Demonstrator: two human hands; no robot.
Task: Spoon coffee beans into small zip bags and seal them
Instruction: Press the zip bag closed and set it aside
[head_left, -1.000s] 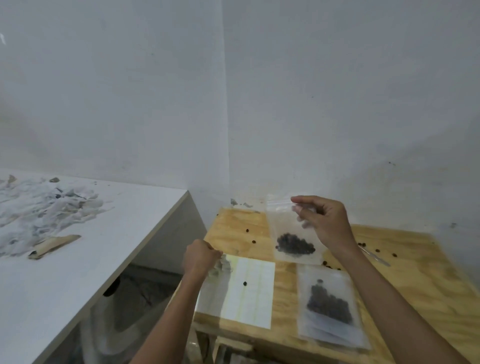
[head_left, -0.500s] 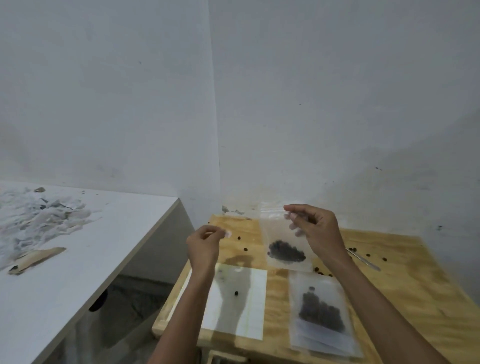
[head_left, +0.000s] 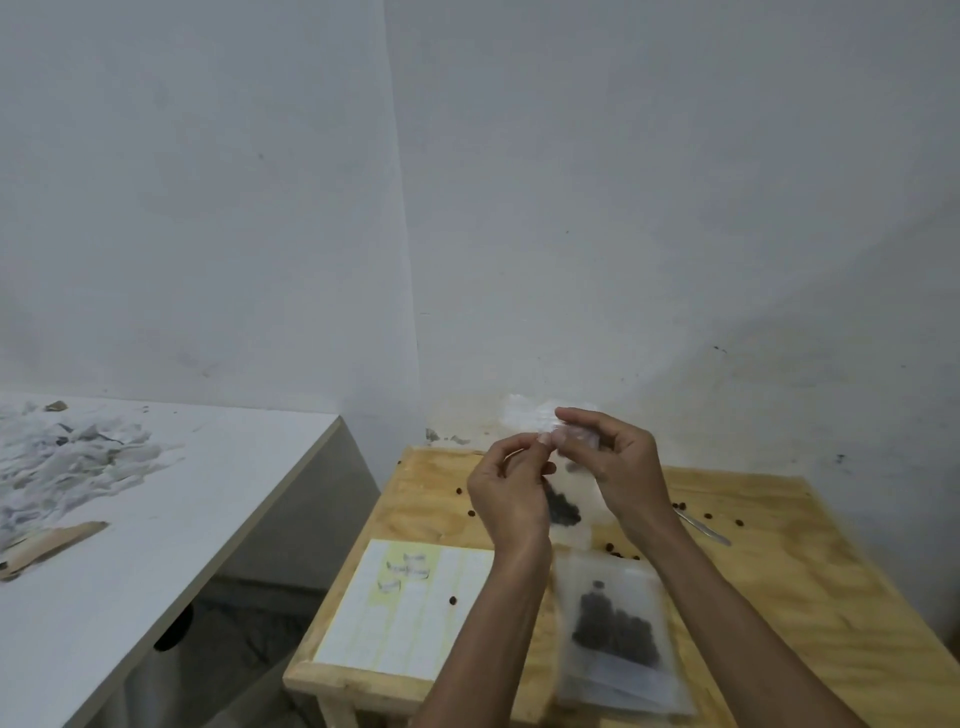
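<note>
A small clear zip bag (head_left: 569, 499) with dark coffee beans in its bottom hangs above the wooden table (head_left: 769, 587). My right hand (head_left: 618, 462) pinches its top edge from the right. My left hand (head_left: 511, 491) pinches the same top edge from the left, fingertips nearly touching the right hand's. A filled zip bag (head_left: 615, 639) lies flat on a stack of bags near the table's front edge. A metal spoon (head_left: 701, 527) lies to the right, behind my right wrist. Loose beans (head_left: 706, 517) are scattered on the wood.
A sheet of sticker labels (head_left: 410, 608) with one bean on it lies at the table's front left. A white table (head_left: 156, 519) on the left carries a heap of torn paper (head_left: 57, 467) and a brown strip (head_left: 47, 543). White walls close in behind.
My left hand rose from the label sheet and came right to the top of the held bag. The right hand kept holding the bag up.
</note>
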